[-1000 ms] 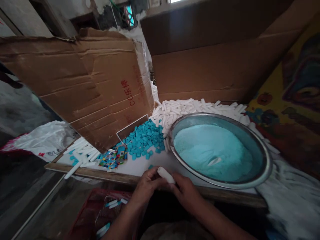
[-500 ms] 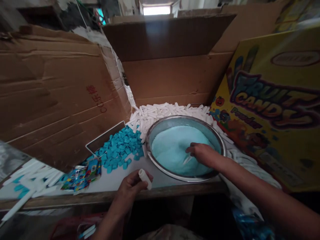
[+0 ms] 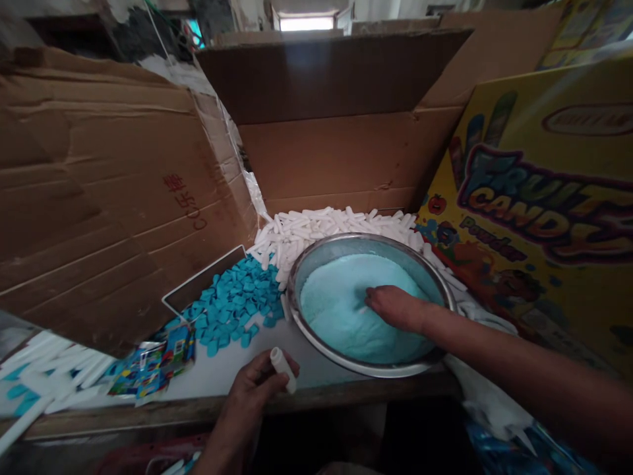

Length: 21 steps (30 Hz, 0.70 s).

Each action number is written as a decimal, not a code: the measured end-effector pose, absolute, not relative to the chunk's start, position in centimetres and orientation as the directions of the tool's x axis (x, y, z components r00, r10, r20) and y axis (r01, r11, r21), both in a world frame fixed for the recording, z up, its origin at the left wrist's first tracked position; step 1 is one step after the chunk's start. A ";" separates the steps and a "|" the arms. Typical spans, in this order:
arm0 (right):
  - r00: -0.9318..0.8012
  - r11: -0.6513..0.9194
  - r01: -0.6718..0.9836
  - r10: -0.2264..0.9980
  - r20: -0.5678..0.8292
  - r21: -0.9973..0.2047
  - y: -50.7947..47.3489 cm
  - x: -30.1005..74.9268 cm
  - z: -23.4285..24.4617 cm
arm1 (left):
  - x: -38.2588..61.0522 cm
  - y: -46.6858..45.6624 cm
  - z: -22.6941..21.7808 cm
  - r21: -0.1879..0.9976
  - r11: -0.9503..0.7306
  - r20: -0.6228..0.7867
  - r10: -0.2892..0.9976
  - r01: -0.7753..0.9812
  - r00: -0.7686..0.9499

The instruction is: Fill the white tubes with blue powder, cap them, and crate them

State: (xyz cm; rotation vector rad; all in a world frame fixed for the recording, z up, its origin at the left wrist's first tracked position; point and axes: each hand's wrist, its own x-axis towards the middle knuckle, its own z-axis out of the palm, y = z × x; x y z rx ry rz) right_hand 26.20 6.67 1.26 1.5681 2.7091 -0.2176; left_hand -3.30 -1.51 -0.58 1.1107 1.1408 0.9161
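Observation:
My left hand (image 3: 257, 389) is closed round a small white plastic tube (image 3: 283, 368), held upright and tilted at the near edge of the table. My right hand (image 3: 395, 307) reaches into a round metal basin (image 3: 297, 280) and rests on the light blue powder (image 3: 341, 310) inside; its fingers are curled down into the powder, and something thin and white shows at the fingertips, too small to name. A heap of blue caps (image 3: 232, 300) lies left of the basin. A pile of white tubes (image 3: 321, 224) lies behind it.
Cardboard box flaps (image 3: 113, 185) stand at the left and the back. A yellow printed carton (image 3: 544, 211) leans at the right. Colourful sticker sheets (image 3: 153, 359) and more white tubes (image 3: 54, 369) lie at the near left. The table's wooden edge (image 3: 346, 389) runs across the front.
My right hand let go of the tube, reached into the basin and now lies lower on the powder. My left hand keeps the tube. The view swung right.

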 end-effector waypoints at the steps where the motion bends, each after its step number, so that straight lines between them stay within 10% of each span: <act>1: -0.491 0.479 0.865 0.870 -0.047 -0.150 6.8 25.8 1.1 | -3.3 -1.5 -0.8 0.973 0.228 -0.220 0.955 -0.018 0.198; 16: -0.659 0.561 0.683 0.749 -0.063 -0.468 7.8 21.4 -0.8 | -4.1 -2.6 -1.6 0.971 0.233 -0.224 0.965 -0.052 0.138; 21: -0.648 0.571 0.710 0.759 -0.065 -0.412 8.0 22.1 -0.5 | -3.7 -2.5 -1.3 0.960 0.271 -0.260 0.957 -0.073 0.127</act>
